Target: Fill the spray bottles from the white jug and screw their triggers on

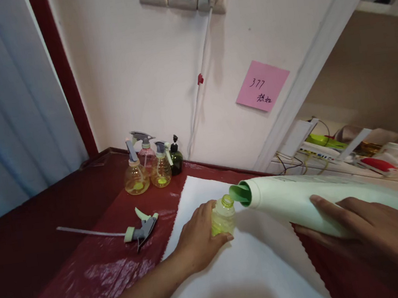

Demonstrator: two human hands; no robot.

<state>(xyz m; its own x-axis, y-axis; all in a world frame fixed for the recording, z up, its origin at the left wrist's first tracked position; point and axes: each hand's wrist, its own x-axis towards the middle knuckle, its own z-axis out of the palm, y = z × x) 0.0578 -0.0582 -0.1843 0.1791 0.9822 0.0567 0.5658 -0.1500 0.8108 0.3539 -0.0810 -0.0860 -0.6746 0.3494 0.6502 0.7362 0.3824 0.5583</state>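
Right fingers (331, 211) grip a pale green jug (286, 195), its spout (239, 193) beside the yellow bottle (224, 218) left fingers (202, 213) clasp.

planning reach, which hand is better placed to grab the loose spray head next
Left hand, probably: it's nearer the spray head, though holding the yellow bottle; the right hand, farther off, grips the pale-green bottle.

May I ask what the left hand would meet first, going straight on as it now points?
Holding the small bottle, the left hand would probably meet the spout of the large bottle first, though the depth here is unclear.
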